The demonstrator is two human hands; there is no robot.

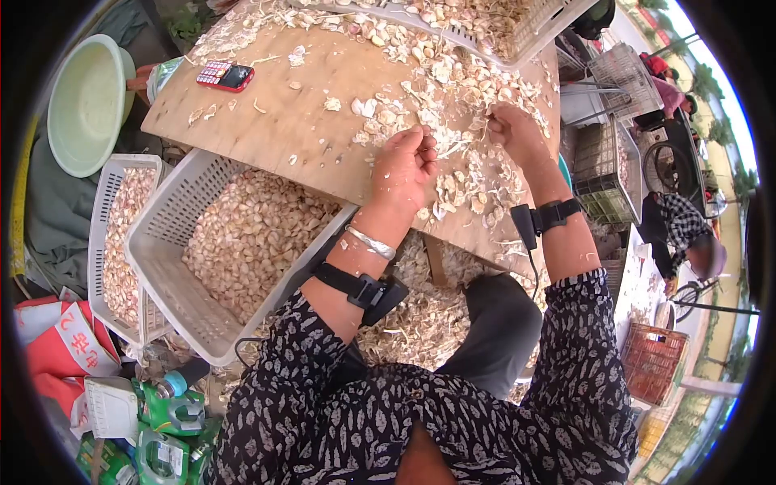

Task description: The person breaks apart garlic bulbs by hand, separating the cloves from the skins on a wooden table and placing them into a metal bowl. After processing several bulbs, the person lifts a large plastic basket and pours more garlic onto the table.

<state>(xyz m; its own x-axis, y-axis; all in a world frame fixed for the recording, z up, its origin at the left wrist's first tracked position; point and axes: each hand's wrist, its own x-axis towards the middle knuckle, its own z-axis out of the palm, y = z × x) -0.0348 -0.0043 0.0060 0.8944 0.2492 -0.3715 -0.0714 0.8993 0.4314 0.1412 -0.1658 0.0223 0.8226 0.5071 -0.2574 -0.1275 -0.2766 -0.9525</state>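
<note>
Both of my hands are over a wooden board [315,121] strewn with garlic cloves and papery skins [461,190]. My left hand [404,166] has its fingers curled together near the board's middle; whatever they pinch, if anything, is too small to name. To its right, my right hand [516,133] is closed in a pinch beside the garlic pile, its fingertips on something I cannot make out. A white crate of garlic [493,28] rests at the board's far edge. Loose skins lie between the two hands.
A large white crate [174,295] of cloves stands left below the board, beside a narrower crate [97,234]. A red phone [225,76] lies on the board. A pale green basin [85,105] is far left. Another person [687,226] bends at the right, near stacked crates [598,174].
</note>
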